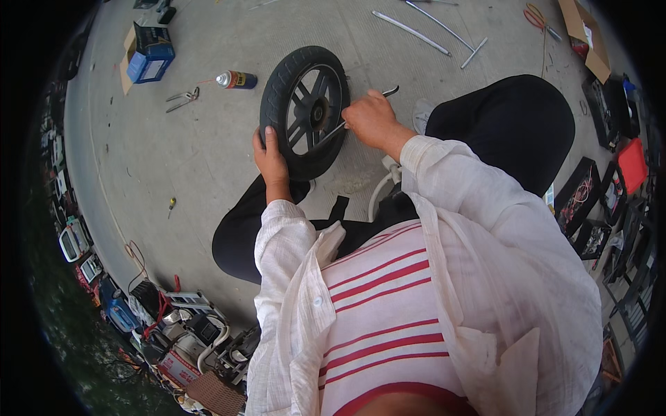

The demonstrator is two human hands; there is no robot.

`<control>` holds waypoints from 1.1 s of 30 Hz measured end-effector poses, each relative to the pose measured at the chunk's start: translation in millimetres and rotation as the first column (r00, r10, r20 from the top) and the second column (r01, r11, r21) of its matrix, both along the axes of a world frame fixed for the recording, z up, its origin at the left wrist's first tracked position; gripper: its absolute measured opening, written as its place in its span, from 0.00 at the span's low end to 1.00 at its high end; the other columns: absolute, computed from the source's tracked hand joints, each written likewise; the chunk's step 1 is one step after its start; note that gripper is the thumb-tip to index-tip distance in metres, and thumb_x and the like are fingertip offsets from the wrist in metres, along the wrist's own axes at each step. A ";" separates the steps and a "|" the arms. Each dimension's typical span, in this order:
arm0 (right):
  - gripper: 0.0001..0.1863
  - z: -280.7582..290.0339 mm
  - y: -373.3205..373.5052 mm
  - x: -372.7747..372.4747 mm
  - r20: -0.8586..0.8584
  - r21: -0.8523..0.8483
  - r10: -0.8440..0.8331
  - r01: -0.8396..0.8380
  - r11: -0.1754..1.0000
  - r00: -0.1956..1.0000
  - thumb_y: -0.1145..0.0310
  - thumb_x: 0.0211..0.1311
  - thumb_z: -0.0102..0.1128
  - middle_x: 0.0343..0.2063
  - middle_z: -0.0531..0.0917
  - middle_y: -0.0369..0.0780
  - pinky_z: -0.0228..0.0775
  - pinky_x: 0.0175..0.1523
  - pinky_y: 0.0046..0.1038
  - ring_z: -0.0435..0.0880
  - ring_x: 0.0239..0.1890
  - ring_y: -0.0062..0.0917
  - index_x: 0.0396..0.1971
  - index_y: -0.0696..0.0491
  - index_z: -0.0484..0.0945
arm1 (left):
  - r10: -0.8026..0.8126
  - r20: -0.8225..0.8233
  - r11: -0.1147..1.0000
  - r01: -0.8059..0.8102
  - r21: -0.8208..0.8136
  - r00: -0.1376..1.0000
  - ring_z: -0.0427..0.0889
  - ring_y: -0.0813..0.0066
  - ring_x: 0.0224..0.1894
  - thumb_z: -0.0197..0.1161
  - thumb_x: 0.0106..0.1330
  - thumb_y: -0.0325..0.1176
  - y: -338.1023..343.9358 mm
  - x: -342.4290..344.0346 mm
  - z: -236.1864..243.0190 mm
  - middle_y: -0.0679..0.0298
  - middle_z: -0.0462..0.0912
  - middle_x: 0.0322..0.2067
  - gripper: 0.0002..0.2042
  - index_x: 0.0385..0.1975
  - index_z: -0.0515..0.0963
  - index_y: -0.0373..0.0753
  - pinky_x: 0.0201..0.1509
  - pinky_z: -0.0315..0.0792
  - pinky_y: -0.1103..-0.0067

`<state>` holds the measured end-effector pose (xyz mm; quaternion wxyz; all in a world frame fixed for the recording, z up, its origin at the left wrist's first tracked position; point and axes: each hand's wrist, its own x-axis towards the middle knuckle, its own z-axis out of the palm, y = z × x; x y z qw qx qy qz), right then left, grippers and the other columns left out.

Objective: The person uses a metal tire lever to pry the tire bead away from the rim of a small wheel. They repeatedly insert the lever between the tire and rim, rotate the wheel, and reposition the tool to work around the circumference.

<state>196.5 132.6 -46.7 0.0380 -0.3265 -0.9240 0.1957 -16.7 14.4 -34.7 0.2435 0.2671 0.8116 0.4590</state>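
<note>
A small scooter-type wheel (318,114) with a black tyre (279,87) and dark spoked rim stands upright, slightly tilted, between my knees. My left hand (272,165) grips the tyre on its left side, thumb and fingers wrapped over the tread. In my closed right hand (374,121) is a slim metal tyre lever (329,137). Its hooked end sticks out beyond my fist at the upper right, while the other end reaches the lower rim edge against the tyre. The lever's very tip is too small to tell there.
Beyond the wheel lie a spray can (239,80), pliers (182,100) and a blue box (151,55). A screwdriver (171,205) is at left. Metal bars (411,32) lie ahead; a cardboard box (588,43) and tool trays (577,197) line the right. Parked scooters (201,333) stand at lower left.
</note>
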 end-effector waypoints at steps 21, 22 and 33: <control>0.06 -1.2 17.4 3.9 -0.031 -0.018 -0.017 0.016 1.000 0.999 0.63 0.53 0.65 0.24 0.86 0.39 0.64 0.49 0.34 0.85 0.33 0.33 0.21 0.46 0.86 | 0.061 -0.182 0.996 -0.049 0.068 0.981 0.79 0.59 0.48 0.55 0.70 0.48 -10.2 -9.9 -22.8 0.46 0.81 0.47 0.27 0.55 0.73 0.26 0.56 0.69 0.72; 0.06 -0.6 16.7 3.2 -0.033 -0.016 0.001 -0.001 1.000 0.999 0.62 0.53 0.65 0.24 0.86 0.39 0.64 0.48 0.34 0.85 0.33 0.32 0.21 0.46 0.86 | 0.058 -0.183 0.996 -0.045 0.072 0.981 0.79 0.59 0.48 0.55 0.70 0.48 -10.8 -10.4 -24.0 0.46 0.81 0.47 0.27 0.55 0.73 0.26 0.56 0.69 0.72; 0.09 -2.3 22.3 4.5 -0.066 -0.121 -0.045 0.037 0.992 0.997 0.57 0.54 0.67 0.24 0.85 0.38 0.62 0.49 0.34 0.85 0.34 0.33 0.24 0.46 0.86 | 0.061 -0.231 0.997 -0.049 0.056 0.971 0.77 0.64 0.46 0.52 0.72 0.47 -10.3 -2.6 -21.1 0.50 0.81 0.46 0.25 0.53 0.74 0.26 0.55 0.68 0.74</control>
